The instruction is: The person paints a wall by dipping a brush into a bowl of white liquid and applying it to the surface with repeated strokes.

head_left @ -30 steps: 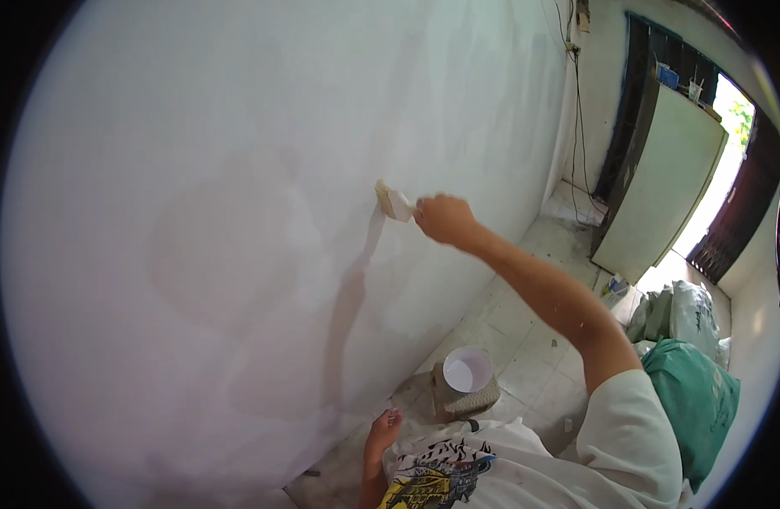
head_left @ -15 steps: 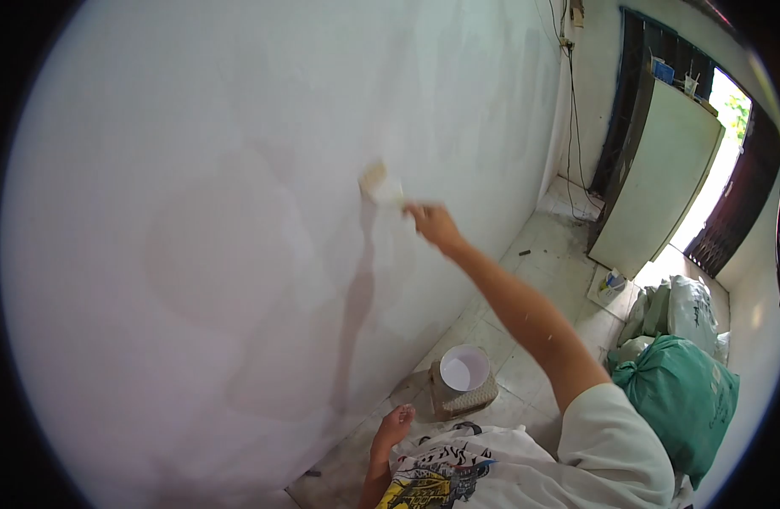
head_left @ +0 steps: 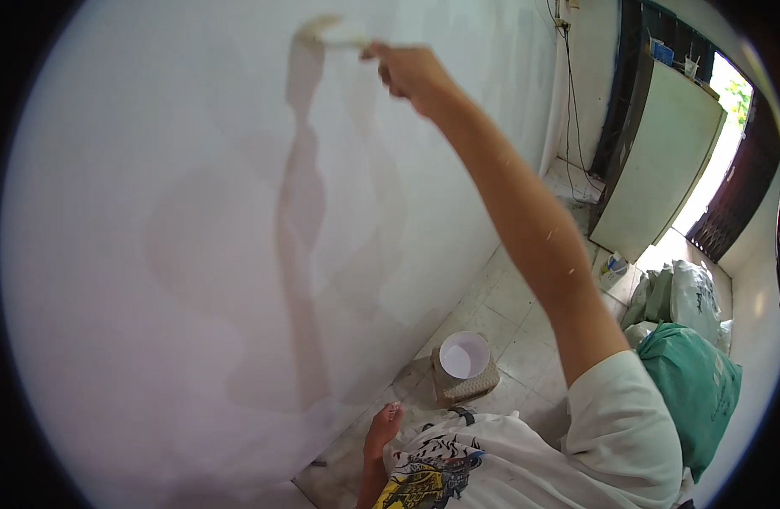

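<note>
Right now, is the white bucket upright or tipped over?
Upright: the bucket stands on a patterned block, its round mouth facing up, with whitish liquid lying inside below the rim.

Smooth matt wall (head_left: 195,161), smooth plastic-looking bucket (head_left: 478,346), creased cloth shirt (head_left: 542,454).
</note>
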`<state>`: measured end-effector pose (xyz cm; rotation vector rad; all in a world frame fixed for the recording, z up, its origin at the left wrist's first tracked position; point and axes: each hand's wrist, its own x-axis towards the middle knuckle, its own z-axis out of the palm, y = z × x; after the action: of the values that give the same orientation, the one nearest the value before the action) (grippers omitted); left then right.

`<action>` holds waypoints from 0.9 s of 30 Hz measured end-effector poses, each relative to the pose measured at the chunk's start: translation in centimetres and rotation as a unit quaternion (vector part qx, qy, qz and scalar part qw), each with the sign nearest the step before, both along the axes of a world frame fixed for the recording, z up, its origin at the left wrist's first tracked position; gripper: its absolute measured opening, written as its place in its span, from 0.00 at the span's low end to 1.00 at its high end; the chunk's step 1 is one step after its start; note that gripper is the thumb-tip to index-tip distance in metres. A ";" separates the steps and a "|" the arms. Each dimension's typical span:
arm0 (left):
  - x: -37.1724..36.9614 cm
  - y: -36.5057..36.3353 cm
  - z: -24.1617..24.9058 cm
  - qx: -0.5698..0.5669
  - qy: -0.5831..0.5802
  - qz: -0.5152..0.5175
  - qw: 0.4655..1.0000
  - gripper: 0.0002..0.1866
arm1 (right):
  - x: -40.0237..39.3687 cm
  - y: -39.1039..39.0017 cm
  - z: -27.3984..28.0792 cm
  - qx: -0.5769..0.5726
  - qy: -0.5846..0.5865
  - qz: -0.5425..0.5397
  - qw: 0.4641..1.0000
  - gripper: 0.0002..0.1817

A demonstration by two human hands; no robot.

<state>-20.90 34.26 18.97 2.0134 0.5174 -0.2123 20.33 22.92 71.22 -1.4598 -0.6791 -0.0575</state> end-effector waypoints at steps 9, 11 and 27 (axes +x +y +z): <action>-0.7 0.1 -0.5 0.003 -0.005 0.021 1.000 0.23 | -2.2 0.5 -38.8 -0.114 0.458 0.088 0.877 0.20; -0.8 0.4 -0.3 0.012 0.001 0.022 1.000 0.23 | 0.9 -0.9 -37.0 -0.264 0.354 0.046 0.896 0.20; 2.5 -2.9 2.0 0.018 0.042 0.022 0.999 0.24 | 4.9 -1.3 -33.7 -0.011 0.379 0.042 0.924 0.20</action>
<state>-18.38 31.37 20.99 2.0324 0.6223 -0.2618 25.22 21.66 37.49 -1.3300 -0.1014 0.5609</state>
